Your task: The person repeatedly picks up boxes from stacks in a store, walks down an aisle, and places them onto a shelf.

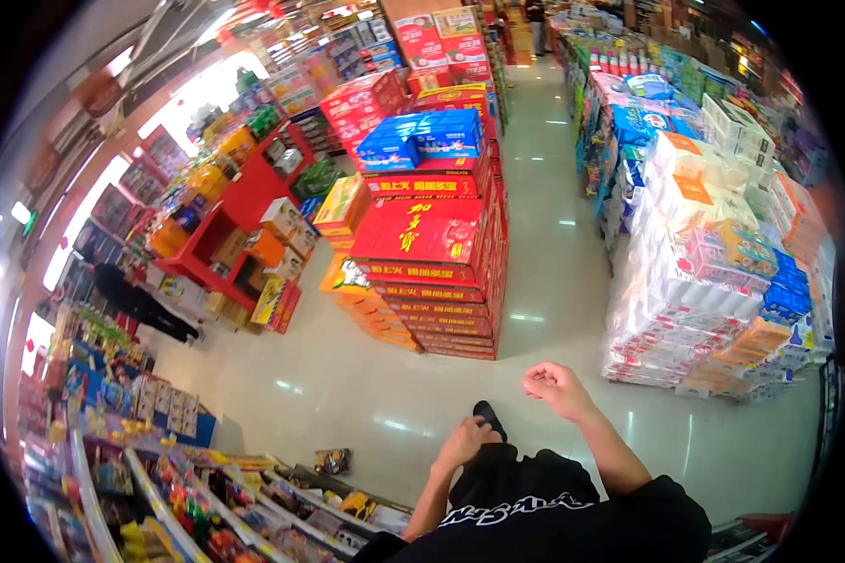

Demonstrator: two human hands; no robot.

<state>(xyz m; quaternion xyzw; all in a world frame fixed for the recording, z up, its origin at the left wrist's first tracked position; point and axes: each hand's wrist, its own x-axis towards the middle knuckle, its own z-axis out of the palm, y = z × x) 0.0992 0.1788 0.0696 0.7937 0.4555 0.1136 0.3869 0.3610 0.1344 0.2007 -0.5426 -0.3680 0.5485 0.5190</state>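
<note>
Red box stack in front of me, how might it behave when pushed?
The red box stack is probably heavy to shift, being many boxes high. Its flat-sided boxes look stiff and unlikely to roll. The blue packs might slide, appearing simply set on top.

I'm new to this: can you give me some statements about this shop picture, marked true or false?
1. The right hand shows curled fingers. True.
2. The left hand is gripping a red box. False: the left hand is well away from the red boxes.
3. Blue packs sit on top of red boxes. True.
4. The person's shirt is plain white. False: the shirt is black with white lettering.
</note>
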